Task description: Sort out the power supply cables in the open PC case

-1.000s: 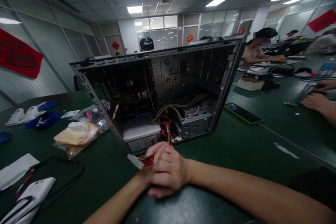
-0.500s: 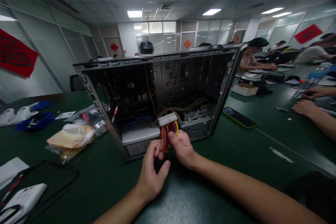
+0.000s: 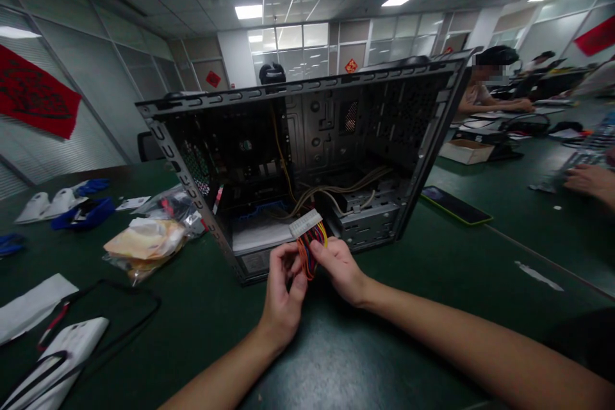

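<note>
An open computer case (image 3: 331,134) stands on the green table, its bare side facing me. In front of its lower edge, both hands hold a power cable (image 3: 307,259) of orange, red, blue and yellow wires. A wide white connector (image 3: 306,224) tops the bundle, tilted up to the right. My right hand (image 3: 340,268) grips the wires, thumb across them. From the left, my left hand (image 3: 284,291) pinches the bundle with thumb and bent fingers. Inside the case, tan and grey cables (image 3: 336,187) run over the drive bay, and a white sheet (image 3: 262,235) lies at the bottom.
Plastic bags with parts (image 3: 144,240) and a blue tray (image 3: 84,214) lie left. Nearer sits a white device (image 3: 67,359) with a black cord. Right of the case are a dark phone (image 3: 456,205) and a small box (image 3: 466,150). Another person's hand (image 3: 593,180) is at far right.
My left thumb has closed in on the wires, where it stood apart before. The connector has tilted a little more. The view has turned slightly left, shifting everything to the right.
</note>
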